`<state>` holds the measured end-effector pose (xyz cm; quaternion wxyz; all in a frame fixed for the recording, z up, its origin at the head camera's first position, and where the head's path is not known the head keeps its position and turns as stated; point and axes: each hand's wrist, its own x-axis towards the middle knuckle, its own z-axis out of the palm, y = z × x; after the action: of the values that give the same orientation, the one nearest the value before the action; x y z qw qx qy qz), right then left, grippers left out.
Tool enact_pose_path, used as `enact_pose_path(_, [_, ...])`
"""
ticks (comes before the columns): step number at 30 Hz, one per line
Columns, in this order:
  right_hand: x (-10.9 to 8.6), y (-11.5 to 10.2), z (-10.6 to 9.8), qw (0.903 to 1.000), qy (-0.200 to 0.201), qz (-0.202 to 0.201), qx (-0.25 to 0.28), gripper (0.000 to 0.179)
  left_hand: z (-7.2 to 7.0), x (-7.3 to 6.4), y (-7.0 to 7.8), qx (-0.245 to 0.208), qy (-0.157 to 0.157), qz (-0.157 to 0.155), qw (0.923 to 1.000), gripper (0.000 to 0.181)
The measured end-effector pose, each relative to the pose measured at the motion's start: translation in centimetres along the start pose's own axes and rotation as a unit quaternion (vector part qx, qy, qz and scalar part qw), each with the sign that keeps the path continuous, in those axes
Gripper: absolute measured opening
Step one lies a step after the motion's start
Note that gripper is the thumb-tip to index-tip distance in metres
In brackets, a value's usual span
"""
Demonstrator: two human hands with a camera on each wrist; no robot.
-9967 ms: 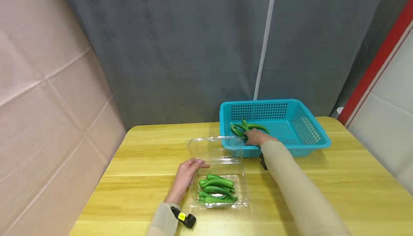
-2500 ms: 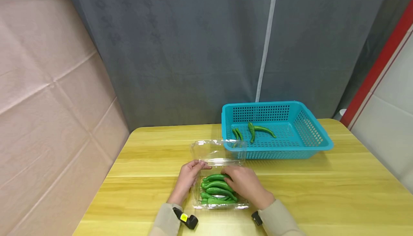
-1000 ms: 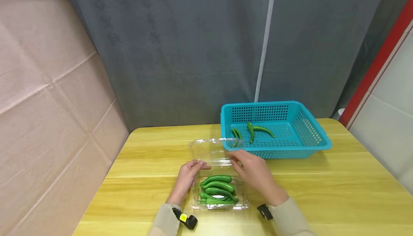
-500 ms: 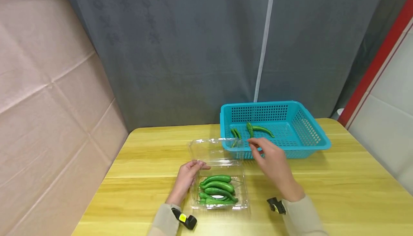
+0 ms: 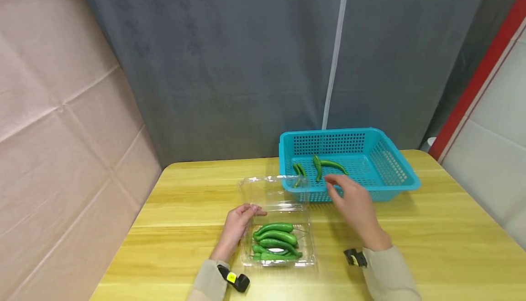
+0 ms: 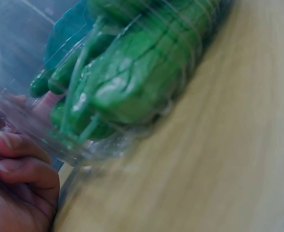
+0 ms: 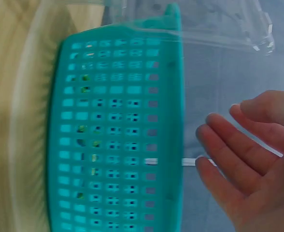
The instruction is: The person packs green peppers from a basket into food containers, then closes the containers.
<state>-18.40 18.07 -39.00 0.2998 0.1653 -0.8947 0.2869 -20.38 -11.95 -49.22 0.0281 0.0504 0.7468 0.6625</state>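
Note:
A clear plastic clamshell box lies on the table with its lid folded back. Several green peppers lie side by side in it, stacked from front to back. My left hand pinches the box's left side near the hinge, thumb on top; the left wrist view shows its fingers curled at the plastic. My right hand hovers over the front rim of a blue basket, fingers apart and holding nothing. Several more peppers lie in the basket's left half, two partly behind the lid.
The wooden table runs back to a grey curtain. A pale panel stands along the left and a white wall on the right. The box lid overlaps the basket's front left corner.
My right hand has left the rearmost pepper in the box and moved right and away to the basket's front rim. The left hand stays put. Ten seconds ago it was among the basket's peppers.

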Motion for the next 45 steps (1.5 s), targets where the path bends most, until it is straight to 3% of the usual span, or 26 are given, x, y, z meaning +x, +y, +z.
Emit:
enact_pose_path(7, [-0.3, 0.9, 1.2, 0.9957, -0.076, 0.054, -0.005, 0.028, -0.2, -0.1, 0.0, -0.001, -0.001, 0.008, 1.0, 0.038])
enact_pose_path(20, [0.5, 0.6, 2.2, 0.9882, -0.123, 0.045, -0.079, 0.03, 0.0, -0.1, 0.1, 0.0, -0.002, 0.006, 1.0, 0.04])
enact_pose_path(32, [2.8, 0.2, 3.2, 0.9681, -0.224, 0.084, -0.076, 0.036, 0.0, -0.1, 0.2, -0.002, -0.001, 0.01, 1.0, 0.035])
enact_pose_path(45, [5.0, 0.2, 4.6, 0.9597, -0.269, 0.074, -0.037, 0.036, 0.1, -0.1, 0.0, -0.001, 0.003, 0.006, 1.0, 0.034])
